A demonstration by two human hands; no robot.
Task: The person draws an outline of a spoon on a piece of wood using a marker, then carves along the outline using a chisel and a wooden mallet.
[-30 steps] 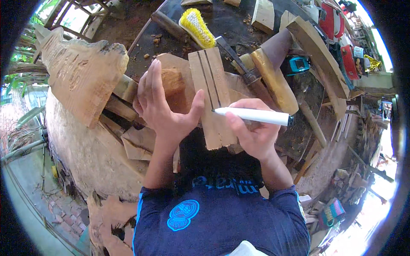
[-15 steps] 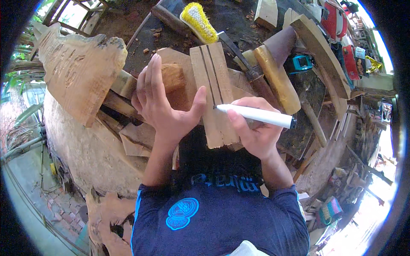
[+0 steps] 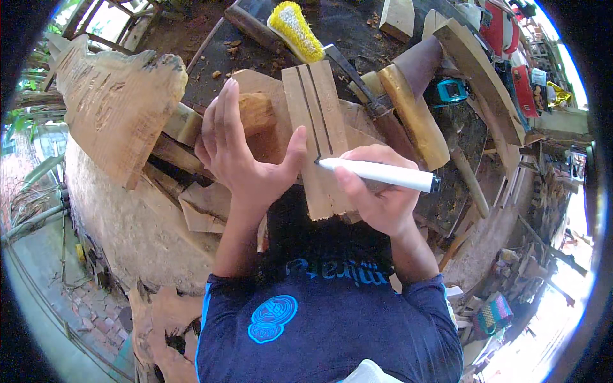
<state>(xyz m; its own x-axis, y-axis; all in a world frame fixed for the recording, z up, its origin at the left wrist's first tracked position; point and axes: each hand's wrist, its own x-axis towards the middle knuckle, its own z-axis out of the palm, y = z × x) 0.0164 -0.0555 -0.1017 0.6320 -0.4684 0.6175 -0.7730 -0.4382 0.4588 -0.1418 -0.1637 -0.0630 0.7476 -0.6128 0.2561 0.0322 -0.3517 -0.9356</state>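
My right hand (image 3: pixel 380 195) grips a white marker (image 3: pixel 383 173), its tip on a narrow plank (image 3: pixel 322 191) marked with two long dark parallel lines. My left hand (image 3: pixel 239 159) has fingers apart and thumb at the plank's left edge, the other fingers resting over the wood to the left. Behind that hand is a rough orange-brown wood block (image 3: pixel 255 108). Beyond the plank lie a yellow fluffy brush (image 3: pixel 295 32), a dark chisel-like tool (image 3: pixel 348 70) and a yellow-brown wooden handled piece (image 3: pixel 415 121).
A live-edge slab (image 3: pixel 118 108) is on the left. The dark work surface (image 3: pixel 207 76) holds wood chips, offcuts and a small cyan tool (image 3: pixel 451 91). A curved board (image 3: pixel 485 83) and red containers (image 3: pixel 495 32) stand right, and a woven bag (image 3: pixel 491 313) lies at lower right.
The marker tip has shifted a few pixels upward along the plank. The hands and surrounding objects appear slightly higher in the picture. Both hands keep much the same shape.
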